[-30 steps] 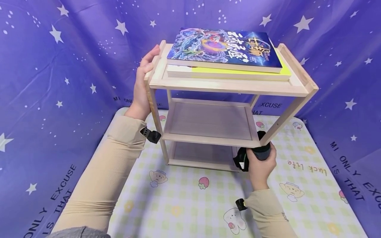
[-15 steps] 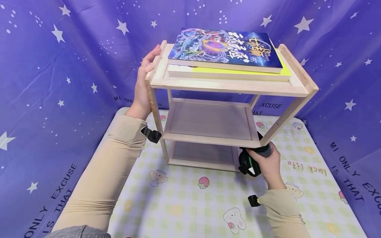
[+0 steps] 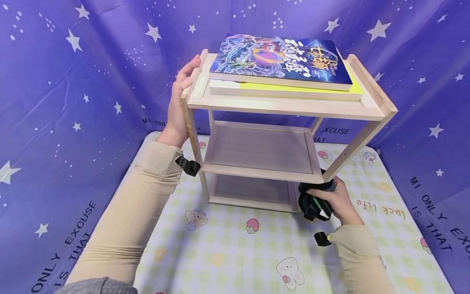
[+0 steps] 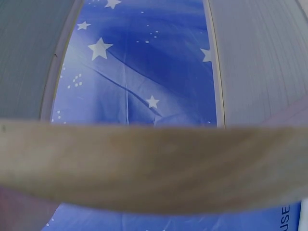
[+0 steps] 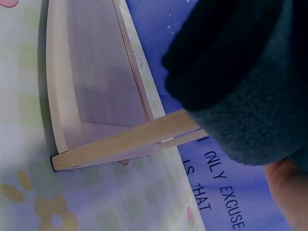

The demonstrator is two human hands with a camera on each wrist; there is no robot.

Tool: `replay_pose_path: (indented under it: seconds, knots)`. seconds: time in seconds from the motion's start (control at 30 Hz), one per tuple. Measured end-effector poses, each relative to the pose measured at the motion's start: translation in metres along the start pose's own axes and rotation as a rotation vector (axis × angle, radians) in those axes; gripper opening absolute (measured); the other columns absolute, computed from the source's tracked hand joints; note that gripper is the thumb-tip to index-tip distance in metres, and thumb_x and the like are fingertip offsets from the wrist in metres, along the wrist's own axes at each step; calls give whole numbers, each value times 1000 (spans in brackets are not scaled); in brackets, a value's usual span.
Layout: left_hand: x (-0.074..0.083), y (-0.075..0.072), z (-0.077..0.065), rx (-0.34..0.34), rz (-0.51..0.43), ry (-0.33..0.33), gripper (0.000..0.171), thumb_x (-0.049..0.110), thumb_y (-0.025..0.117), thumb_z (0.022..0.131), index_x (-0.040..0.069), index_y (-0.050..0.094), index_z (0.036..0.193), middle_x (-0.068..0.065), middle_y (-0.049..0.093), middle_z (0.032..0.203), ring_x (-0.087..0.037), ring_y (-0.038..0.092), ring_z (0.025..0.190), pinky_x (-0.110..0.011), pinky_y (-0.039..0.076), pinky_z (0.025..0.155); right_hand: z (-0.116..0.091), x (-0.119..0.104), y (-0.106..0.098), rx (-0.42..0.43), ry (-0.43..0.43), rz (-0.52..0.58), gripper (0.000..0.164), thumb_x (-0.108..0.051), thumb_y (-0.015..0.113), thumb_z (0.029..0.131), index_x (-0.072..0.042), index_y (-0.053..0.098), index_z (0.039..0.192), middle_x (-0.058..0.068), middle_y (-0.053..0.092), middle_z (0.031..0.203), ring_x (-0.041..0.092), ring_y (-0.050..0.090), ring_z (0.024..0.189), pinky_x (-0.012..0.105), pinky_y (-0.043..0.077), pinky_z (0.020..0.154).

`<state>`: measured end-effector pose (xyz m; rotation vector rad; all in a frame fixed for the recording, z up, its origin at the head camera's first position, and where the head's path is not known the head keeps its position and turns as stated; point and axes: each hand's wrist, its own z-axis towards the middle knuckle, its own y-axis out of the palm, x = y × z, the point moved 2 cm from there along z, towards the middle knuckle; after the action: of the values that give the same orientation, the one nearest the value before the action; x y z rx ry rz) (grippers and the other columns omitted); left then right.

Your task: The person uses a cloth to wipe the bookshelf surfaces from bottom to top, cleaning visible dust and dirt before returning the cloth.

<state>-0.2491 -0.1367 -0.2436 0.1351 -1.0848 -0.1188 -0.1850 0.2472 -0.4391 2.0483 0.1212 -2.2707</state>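
A three-tier wooden shelf rack point(image 3: 257, 173) stands on the table in the head view. My left hand point(image 3: 180, 98) holds its upper left side rail, with fingertips over the rim. The rack's side wood point(image 4: 154, 166) crosses the left wrist view, blurred and close. My right hand point(image 3: 339, 200) grips a soft black and dark-grey fabric thing point(image 3: 315, 204) with a green stripe and a white tag, beside the rack's front right leg. Up close, that fabric thing point(image 5: 255, 115) looks fuzzy; its kind is unclear, and most of my right hand is hidden behind it.
Two books lie stacked on the top tier: a blue illustrated book point(image 3: 282, 61) over a yellow and white one point(image 3: 293, 90). A checked tablecloth point(image 3: 220, 245) covers the table. Purple star-printed curtains point(image 3: 73, 134) close in the sides and back.
My right hand has moved rightward with the black fabric thing, which has come out more from behind the rack's leg. My left hand stays on the side rail.
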Motion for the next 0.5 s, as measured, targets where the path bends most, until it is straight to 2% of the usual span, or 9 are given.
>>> replay_pose_path:
  seconds: [0.1, 0.23, 0.4, 0.5]
  knots:
    - [0, 1, 0, 2, -9, 3, 55, 32, 33, 90, 12, 45, 140, 10, 33, 159, -1, 32, 143, -25, 28, 116, 4, 3, -3, -100, -24, 85, 46, 21, 62, 75, -17, 71, 100, -6, 74, 88, 8, 69, 77, 20, 57, 68]
    - [0, 1, 0, 4, -9, 9, 54, 32, 33, 90, 13, 46, 139, 10, 33, 159, -1, 32, 143, -25, 28, 116, 8, 8, -6, -207, -26, 175, 51, 23, 55, 73, -16, 71, 103, -5, 74, 93, 7, 69, 82, 20, 57, 73]
    - [0, 1, 0, 7, -6, 9, 54, 32, 32, 90, 13, 46, 139, 9, 33, 159, -1, 32, 143, -25, 28, 115, 9, 12, -8, -244, -24, 189, 54, 21, 53, 72, -17, 70, 106, -6, 74, 96, 5, 68, 87, 20, 56, 77]
    - [0, 0, -1, 5, 2, 8, 55, 32, 32, 91, 13, 46, 140, 8, 32, 160, -1, 32, 143, -25, 28, 115, 8, 12, -4, -230, -51, 216, 52, 23, 52, 72, -15, 70, 104, -4, 74, 93, 7, 70, 84, 20, 58, 75]
